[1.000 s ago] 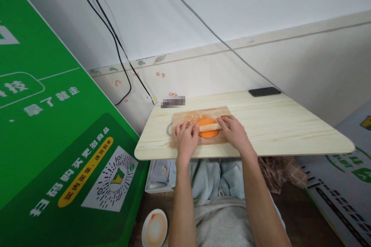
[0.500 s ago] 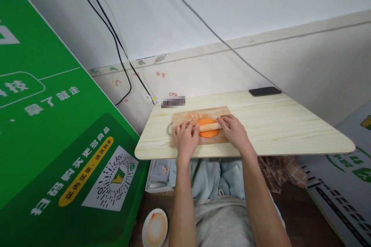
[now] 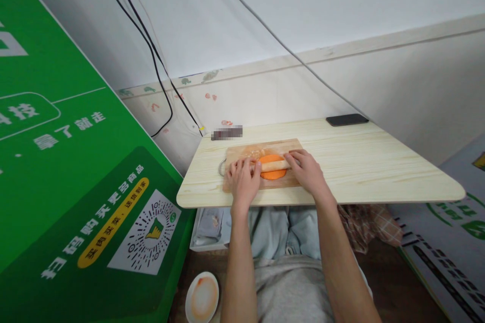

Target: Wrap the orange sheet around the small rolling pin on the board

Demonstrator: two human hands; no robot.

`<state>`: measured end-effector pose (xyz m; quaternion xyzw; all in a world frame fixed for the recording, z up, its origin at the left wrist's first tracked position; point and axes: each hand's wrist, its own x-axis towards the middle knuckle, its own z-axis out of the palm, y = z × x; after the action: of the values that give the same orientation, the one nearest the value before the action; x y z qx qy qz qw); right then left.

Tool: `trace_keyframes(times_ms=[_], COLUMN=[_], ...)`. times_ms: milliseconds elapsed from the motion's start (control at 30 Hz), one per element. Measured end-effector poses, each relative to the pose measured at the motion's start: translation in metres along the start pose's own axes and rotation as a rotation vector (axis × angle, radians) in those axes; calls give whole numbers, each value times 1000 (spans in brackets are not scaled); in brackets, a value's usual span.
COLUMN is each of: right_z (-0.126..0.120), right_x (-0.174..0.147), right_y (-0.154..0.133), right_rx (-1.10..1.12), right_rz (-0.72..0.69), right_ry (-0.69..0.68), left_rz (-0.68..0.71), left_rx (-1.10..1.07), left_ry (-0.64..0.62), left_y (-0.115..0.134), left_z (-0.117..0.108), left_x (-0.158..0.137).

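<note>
Grip: left hand [image 3: 244,179], right hand [image 3: 305,169] curled, nearly closed on one rolling pin [image 3: 275,165]; beneath pin, one orange disc [image 3: 273,175], one board [image 3: 282,147].

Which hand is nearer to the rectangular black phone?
Right. The right hand, on the right end of the pale cylindrical wooden rolling pin, is below and left of the phone in view; the left hand, on the other end, is farther left.

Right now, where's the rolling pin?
In the head view, the rolling pin lies across the orange dough, left hand on its left end, right hand on its right.
</note>
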<state>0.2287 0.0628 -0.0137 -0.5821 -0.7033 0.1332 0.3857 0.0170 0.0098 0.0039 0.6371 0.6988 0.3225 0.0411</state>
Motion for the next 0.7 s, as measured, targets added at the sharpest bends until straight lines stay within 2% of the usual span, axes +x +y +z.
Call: trace_keyframes(times_ms=[700], right_z=[-2], right_x=[-1], right_y=[-1], right_rx=[-9], right_rz=[3], right_ry=[-3], left_rz=[-7], left_rx=[15], left_ry=[-12], left_y=[0], left_z=[0], left_x=[2])
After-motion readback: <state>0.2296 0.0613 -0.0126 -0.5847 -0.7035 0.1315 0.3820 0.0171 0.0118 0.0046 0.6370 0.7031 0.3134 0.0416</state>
